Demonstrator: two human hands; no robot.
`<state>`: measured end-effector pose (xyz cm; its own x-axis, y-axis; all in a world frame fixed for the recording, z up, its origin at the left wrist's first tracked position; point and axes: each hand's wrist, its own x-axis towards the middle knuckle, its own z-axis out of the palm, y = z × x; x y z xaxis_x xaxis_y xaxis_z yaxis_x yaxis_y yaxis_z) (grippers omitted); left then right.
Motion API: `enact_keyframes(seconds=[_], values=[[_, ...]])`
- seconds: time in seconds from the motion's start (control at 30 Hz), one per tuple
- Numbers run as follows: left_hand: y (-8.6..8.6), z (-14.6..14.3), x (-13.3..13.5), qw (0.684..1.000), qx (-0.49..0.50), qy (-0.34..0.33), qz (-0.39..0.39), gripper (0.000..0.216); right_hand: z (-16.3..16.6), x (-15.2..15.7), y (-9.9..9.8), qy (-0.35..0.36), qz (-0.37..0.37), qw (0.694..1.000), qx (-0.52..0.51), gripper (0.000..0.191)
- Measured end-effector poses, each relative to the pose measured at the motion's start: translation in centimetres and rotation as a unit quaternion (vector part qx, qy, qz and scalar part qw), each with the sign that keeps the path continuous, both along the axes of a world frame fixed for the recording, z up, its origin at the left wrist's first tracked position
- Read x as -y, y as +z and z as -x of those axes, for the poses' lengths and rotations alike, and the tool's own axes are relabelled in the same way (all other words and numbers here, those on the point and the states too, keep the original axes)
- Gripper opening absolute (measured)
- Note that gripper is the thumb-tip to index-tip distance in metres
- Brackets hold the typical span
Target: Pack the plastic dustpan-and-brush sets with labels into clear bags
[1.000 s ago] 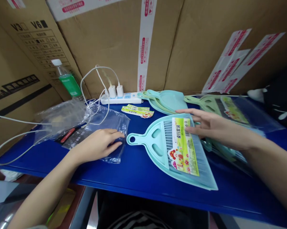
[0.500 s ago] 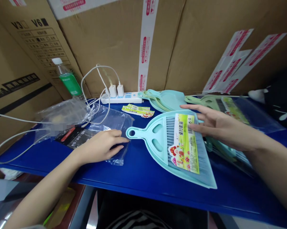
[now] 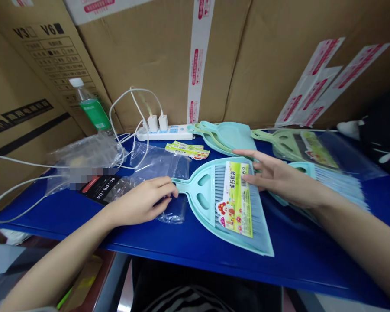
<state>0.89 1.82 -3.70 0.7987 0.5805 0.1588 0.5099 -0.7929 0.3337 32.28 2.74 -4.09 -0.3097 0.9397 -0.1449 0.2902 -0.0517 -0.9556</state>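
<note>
A teal dustpan [image 3: 207,203] with a brush and a yellow-green paper label [image 3: 235,199] lies on the blue table [image 3: 188,242]. My right hand [image 3: 275,177] rests flat on the pan's far edge beside the label, fingers stretched out. My left hand [image 3: 146,199] lies on a clear plastic bag [image 3: 162,167], fingers curled at the bag's mouth, where the dustpan's handle end meets it. The handle tip is hidden behind my fingers.
Stacked teal dustpans [image 3: 227,136], a green bagged set [image 3: 298,145] and another teal brush set [image 3: 331,184] lie at back right. A power strip [image 3: 165,132] with white cables, loose labels [image 3: 186,150], a green bottle [image 3: 91,108], more bags [image 3: 84,156] and a timer [image 3: 99,188] sit left. Cardboard boxes [image 3: 272,56] wall the back.
The dustpan has slid left until its handle reached the bag under my left hand. My right hand moved left with it, uncovering the teal brush set behind.
</note>
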Motion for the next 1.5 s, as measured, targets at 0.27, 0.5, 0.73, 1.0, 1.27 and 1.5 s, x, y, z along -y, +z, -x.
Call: enact_keyframes(seconds=[0.27, 0.5, 0.73, 1.0, 1.27, 1.5], values=[[0.2, -0.3, 0.4, 0.998, 0.021, -0.02, 0.055, 0.019, 0.0, -0.2, -0.5, -0.037, -0.046, 0.998, 0.028, 0.085], [0.0, -0.4, 0.3, 0.998, 0.026, -0.026, 0.044, 0.02, 0.6, 0.3, -0.3, -0.002, -0.027, 1.0, -0.003, 0.085], [0.1, -0.4, 0.3, 0.996, 0.026, -0.056, 0.07, 0.019, 0.8, 0.2, -0.8, -0.004, -0.02, 1.0, -0.016, 0.087], [0.3, -0.5, 0.5, 0.992, 0.03, -0.078, 0.09, 0.022, 0.4, -0.1, -1.2, -0.023, -0.05, 0.998, -0.016, 0.088], [-0.1, -1.0, 0.5, 0.993, 0.041, -0.081, 0.072, 0.026, 1.1, 0.3, -0.9, -0.003, -0.023, 1.0, -0.021, 0.086], [0.2, -0.8, 0.5, 0.997, 0.051, -0.043, 0.035, 0.027, 1.0, 0.1, -1.1, 0.001, -0.016, 1.0, -0.001, 0.078]])
